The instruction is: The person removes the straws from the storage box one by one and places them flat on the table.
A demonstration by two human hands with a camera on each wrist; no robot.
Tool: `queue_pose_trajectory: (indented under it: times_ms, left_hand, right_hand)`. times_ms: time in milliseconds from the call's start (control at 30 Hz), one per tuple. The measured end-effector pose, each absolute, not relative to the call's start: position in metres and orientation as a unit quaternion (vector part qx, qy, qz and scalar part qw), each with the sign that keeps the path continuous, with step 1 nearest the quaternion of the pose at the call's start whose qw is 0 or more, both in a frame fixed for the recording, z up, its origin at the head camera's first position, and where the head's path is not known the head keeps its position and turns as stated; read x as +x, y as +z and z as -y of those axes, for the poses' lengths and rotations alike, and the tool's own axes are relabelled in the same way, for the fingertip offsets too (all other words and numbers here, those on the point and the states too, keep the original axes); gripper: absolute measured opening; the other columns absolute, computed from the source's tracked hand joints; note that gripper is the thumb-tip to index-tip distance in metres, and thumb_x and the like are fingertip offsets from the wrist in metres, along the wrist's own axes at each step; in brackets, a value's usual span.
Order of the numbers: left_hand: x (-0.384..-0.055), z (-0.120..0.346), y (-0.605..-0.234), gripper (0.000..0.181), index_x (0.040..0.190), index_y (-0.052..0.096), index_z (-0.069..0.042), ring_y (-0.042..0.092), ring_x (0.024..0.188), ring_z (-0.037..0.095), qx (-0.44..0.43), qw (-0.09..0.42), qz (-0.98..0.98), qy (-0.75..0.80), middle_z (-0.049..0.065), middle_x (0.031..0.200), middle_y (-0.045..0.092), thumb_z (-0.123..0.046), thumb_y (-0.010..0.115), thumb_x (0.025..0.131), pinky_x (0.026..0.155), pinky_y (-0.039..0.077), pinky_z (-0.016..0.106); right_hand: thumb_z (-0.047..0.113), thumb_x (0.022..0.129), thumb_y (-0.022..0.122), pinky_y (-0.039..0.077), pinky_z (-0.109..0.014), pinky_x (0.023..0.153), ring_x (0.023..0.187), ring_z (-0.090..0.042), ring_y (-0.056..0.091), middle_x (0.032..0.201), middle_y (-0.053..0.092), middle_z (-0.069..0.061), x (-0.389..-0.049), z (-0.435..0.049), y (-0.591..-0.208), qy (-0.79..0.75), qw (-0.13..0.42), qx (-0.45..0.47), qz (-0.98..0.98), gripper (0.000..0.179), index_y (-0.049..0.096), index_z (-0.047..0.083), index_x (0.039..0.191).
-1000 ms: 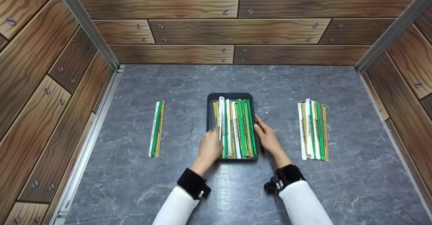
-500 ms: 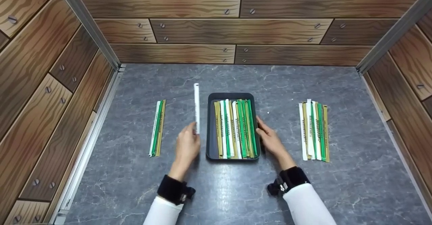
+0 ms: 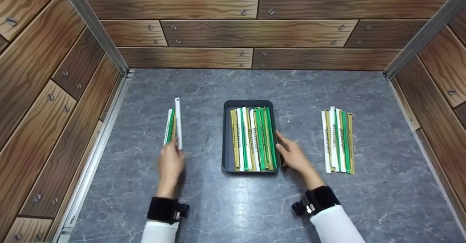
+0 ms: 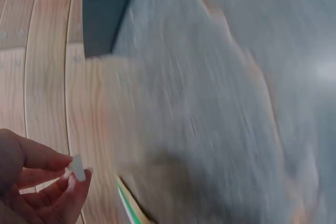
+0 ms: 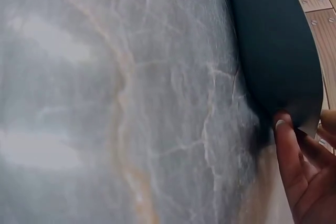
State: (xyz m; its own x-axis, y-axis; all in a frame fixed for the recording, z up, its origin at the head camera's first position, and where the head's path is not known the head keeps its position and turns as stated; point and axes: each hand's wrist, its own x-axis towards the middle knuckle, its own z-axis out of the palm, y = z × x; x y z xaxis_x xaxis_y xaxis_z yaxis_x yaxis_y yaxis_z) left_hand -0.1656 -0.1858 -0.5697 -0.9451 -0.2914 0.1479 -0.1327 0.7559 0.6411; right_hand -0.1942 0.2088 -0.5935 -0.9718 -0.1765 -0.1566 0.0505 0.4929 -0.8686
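My left hand (image 3: 170,161) pinches a slim white wrapped stick (image 3: 178,122) near its lower end and holds it over the left side of the table. In the left wrist view the white stick (image 4: 77,167) shows end-on between thumb and fingers. Just beside it lies a small row of white, green and gold sticks (image 3: 169,126), partly covered by the hand. My right hand (image 3: 293,156) touches the right wall of a dark tray (image 3: 228,163), with thumb and fingertips on the outside. Inside the tray several similar printed sticks (image 3: 255,141) lie side by side.
Another row of white, gold and green sticks (image 3: 338,141) lies on the grey marbled table (image 3: 247,84) right of the tray. Wood-patterned walls (image 3: 207,33) enclose the back and both sides. A metal rail (image 3: 98,137) runs along the left edge.
My left hand has lifted the white stick out of the tray's left part and carried it left to the small row. My right hand stays by the tray.
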Motion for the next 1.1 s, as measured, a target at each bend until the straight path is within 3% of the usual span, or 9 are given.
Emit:
queue_pose_trajectory:
  times_ms: [133, 300, 400, 533, 933, 1100]
  left_hand:
    - [-0.163, 0.209, -0.573, 0.044, 0.132, 0.059, -0.001, 0.064, 0.086, 0.046, 0.160, 0.097, 0.932, -0.311, 0.027, 0.104, 0.065, 0.001, 0.059, 0.089, 0.069, 0.051, 0.058]
    - [-0.162, 0.233, -0.577, 0.042, 0.133, 0.060, -0.002, 0.063, 0.092, 0.047, 0.210, 0.066, 0.932, -0.289, 0.027, 0.113, 0.063, 0.001, 0.050, 0.092, 0.073, 0.049, 0.060]
    - [-0.163, 0.242, -0.579, 0.041, 0.133, 0.060, -0.003, 0.062, 0.095, 0.047, 0.228, 0.044, 0.932, -0.278, 0.026, 0.117, 0.062, 0.001, 0.047, 0.095, 0.075, 0.048, 0.060]
    - [-0.165, 0.247, -0.582, 0.040, 0.134, 0.060, -0.005, 0.062, 0.093, 0.046, 0.223, 0.018, 0.938, -0.263, 0.027, 0.118, 0.062, 0.001, 0.048, 0.096, 0.075, 0.048, 0.060]
    - [-0.174, 0.244, -0.589, 0.037, 0.128, 0.064, -0.004, 0.064, 0.084, 0.042, 0.198, 0.012, 0.948, -0.247, 0.027, 0.108, 0.065, 0.001, 0.054, 0.093, 0.071, 0.049, 0.057]
    - [-0.175, 0.240, -0.586, 0.028, 0.115, 0.069, 0.001, 0.063, 0.086, 0.047, 0.202, 0.027, 0.950, -0.237, 0.028, 0.103, 0.063, 0.000, 0.051, 0.093, 0.069, 0.048, 0.059]
  right_hand:
    - [0.014, 0.103, 0.049, 0.052, -0.042, 0.044, 0.044, -0.029, 0.057, 0.149, 0.037, -0.027, -0.196, -0.206, -0.591, -0.484, 0.117, -0.034, -0.867, 0.055, 0.031, 0.016, 0.155]
    - [0.015, 0.104, 0.047, 0.055, -0.049, 0.071, 0.086, -0.041, 0.066, 0.149, 0.036, -0.027, -0.200, -0.204, -0.590, -0.452, 0.098, -0.042, -0.886, 0.054, 0.030, 0.014, 0.155]
    - [0.015, 0.104, 0.046, 0.046, -0.053, 0.094, 0.116, -0.044, 0.055, 0.149, 0.034, -0.028, -0.202, -0.203, -0.591, -0.442, 0.089, -0.046, -0.891, 0.054, 0.029, 0.012, 0.155]
    - [0.015, 0.105, 0.045, 0.031, -0.053, 0.109, 0.133, -0.042, 0.039, 0.148, 0.035, -0.027, -0.203, -0.202, -0.596, -0.434, 0.076, -0.053, -0.896, 0.053, 0.028, 0.011, 0.155]
    - [0.015, 0.105, 0.045, 0.030, -0.053, 0.110, 0.133, -0.043, 0.039, 0.147, 0.037, -0.027, -0.199, -0.199, -0.602, -0.429, 0.058, -0.051, -0.900, 0.053, 0.029, 0.012, 0.155]
    - [0.015, 0.105, 0.046, 0.031, -0.054, 0.109, 0.132, -0.043, 0.040, 0.146, 0.039, -0.027, -0.198, -0.199, -0.603, -0.436, 0.047, -0.042, -0.898, 0.052, 0.031, 0.011, 0.154]
